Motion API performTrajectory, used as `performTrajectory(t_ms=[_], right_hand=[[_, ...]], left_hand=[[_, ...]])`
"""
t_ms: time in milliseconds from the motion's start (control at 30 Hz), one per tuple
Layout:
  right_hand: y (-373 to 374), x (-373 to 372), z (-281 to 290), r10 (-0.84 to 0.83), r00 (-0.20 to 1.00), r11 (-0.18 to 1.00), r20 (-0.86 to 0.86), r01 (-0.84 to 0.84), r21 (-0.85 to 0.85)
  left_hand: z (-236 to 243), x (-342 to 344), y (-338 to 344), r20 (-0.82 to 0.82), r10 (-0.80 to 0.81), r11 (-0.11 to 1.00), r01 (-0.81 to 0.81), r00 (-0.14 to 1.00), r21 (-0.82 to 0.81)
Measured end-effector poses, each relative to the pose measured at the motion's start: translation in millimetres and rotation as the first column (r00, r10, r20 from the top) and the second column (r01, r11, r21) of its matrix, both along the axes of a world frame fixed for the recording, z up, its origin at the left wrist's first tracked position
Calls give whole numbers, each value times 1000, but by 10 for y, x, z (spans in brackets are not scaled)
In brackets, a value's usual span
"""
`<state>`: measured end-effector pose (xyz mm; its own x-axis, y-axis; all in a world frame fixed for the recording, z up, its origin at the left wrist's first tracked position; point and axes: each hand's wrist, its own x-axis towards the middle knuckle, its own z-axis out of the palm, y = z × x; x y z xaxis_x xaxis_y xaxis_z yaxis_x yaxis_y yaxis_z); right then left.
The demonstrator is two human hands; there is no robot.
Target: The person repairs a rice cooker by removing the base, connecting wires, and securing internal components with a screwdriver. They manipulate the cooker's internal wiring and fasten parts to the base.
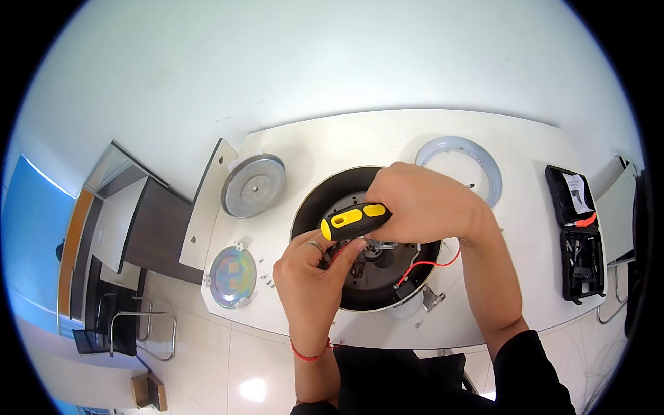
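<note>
My right hand is wrapped round the handle of a screwdriver, black with yellow patches, held slantwise above a round dark housing. Just below the handle, my left hand has thumb and fingers pinched together by small metal parts; what they grip is hidden. The housing sits on the white table, and a metal mechanism shows in its middle, partly covered by my hands. From its lower right side a red wire curves up beneath my right forearm.
A round metal plate and a shiny rainbow-tinted disc lie left, with loose screws. Behind my right hand is a grey ring. An opened black toolkit case lies far right. A metal bracket rests near the housing.
</note>
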<state>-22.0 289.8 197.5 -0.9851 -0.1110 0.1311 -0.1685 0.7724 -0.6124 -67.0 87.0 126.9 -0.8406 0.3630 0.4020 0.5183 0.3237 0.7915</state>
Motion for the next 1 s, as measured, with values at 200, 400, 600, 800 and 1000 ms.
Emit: performTrajectory(t_ms=[200,400,600,800,1000], right_hand=[[-7,10,56,-21,997,999,80,19,26],[17,-12,-19,-34,998,999,47,33,29],[32,-23,-33,-42,998,999,40,41,21],[28,-22,0,-45,998,997,41,42,61],[29,-22,-69,-43,999,998,27,41,48]], left_hand=[[58,-27,7,17,-2,1000,2,1000,-28],[68,-62,-5,22,-30,999,30,999,-15],[62,-127,-11,12,-64,997,65,998,-37],[162,-136,-4,203,-99,993,110,974,-43],[39,-257,-30,96,-206,978,209,974,-18]])
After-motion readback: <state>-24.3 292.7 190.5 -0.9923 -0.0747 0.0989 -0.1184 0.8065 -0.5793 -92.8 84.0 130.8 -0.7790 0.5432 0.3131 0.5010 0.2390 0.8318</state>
